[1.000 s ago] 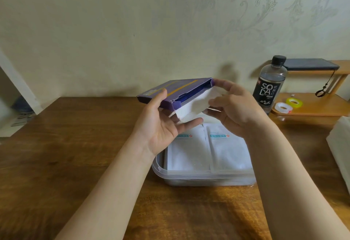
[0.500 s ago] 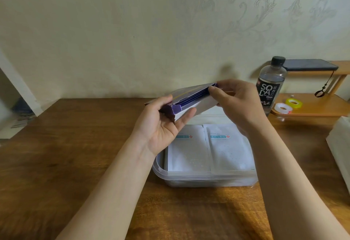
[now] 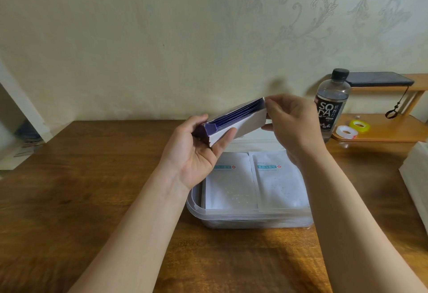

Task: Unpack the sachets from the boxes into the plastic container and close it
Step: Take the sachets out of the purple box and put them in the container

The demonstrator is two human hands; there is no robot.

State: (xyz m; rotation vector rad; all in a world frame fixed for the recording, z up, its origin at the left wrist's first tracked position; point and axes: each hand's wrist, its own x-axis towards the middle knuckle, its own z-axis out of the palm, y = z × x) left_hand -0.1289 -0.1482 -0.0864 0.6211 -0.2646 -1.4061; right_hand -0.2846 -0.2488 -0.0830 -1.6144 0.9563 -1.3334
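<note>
Box [image 3: 240, 125] above container [image 3: 250, 215] | our left hand [image 3: 196, 153] grips it, right hand [image 3: 291, 121] pinches its end | sachets [image 3: 236, 112] may spill wide if we tilt

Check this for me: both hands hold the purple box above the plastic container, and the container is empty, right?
Not empty: the head view shows two white sachets lying side by side in the plastic container. The left hand and right hand do hold the purple box above it.

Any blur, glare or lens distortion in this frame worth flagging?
Head view: soft light; faint hand shadow on the wall; warm sheen on the table before the plastic container; box, left hand and right hand sharp; print on the sachets unreadable; wide-angle lean at left edge.
</note>
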